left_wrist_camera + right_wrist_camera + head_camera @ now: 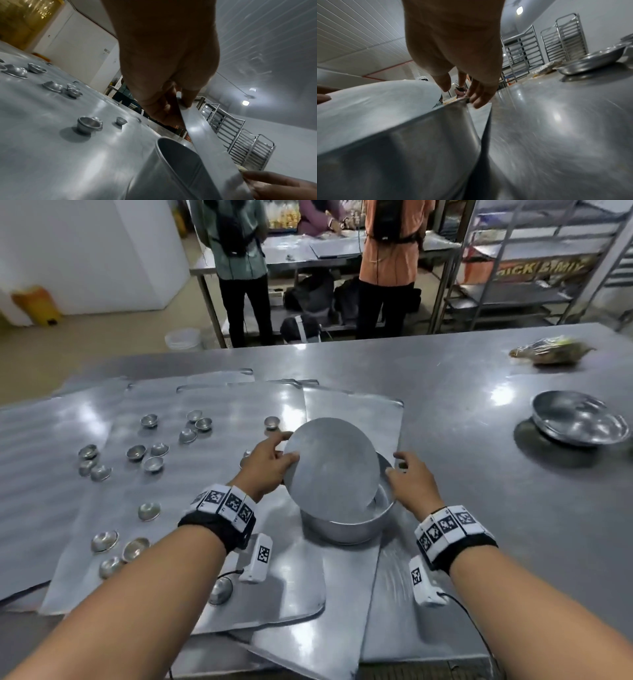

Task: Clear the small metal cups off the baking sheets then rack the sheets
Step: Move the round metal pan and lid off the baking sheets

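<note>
Several small metal cups (153,463) (89,125) lie scattered over overlapping baking sheets (219,405) on the left of the table. A round metal pan (346,529) (180,162) (402,142) stands on the sheets in the middle. Over it tilts a flat round metal disc (332,467) (205,142) (376,97). My left hand (289,445) (178,102) pinches the disc's left edge, thumb on top. My right hand (394,463) (460,93) holds the pan's right rim, fingers outside it. The pan's inside is mostly hidden by the disc.
A wide metal bowl (579,422) (590,60) sits at the right on the steel table (462,440), with a plastic bag (551,354) behind it. People (243,268) stand at another table beyond. Tall sheet racks (534,268) (240,135) (565,40) stand at the back right.
</note>
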